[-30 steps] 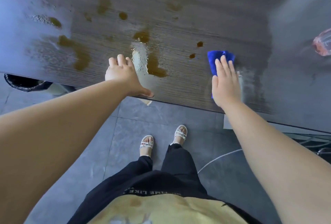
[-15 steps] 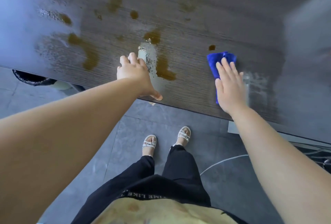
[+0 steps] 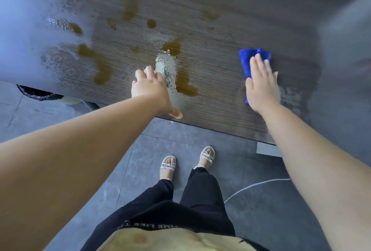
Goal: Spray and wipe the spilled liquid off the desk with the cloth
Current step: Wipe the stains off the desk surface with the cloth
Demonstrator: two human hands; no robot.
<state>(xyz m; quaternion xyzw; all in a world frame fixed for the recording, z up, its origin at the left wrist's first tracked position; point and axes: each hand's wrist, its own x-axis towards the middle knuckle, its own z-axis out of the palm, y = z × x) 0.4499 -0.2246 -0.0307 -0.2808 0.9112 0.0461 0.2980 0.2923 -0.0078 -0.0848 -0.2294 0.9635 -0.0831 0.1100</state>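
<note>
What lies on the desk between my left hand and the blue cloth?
Head view: a foamy sprayed patch and a brown puddle beside the left hand, then bare desk up to the cloth.

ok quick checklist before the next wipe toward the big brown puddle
1. Blue cloth flat under right hand, fingers straight: ok.
2. Desk right of the cloth shows damp streaks, no brown: ok.
3. Brown puddle has a foamy sprayed patch beside it: ok.
4. Left hand rests on the desk at that patch, in a leftward wipe's path: not ok.
5. Far-left stains unwiped: not ok.
6. Cloth's underside clean enough: hidden, cannot tell.
</note>
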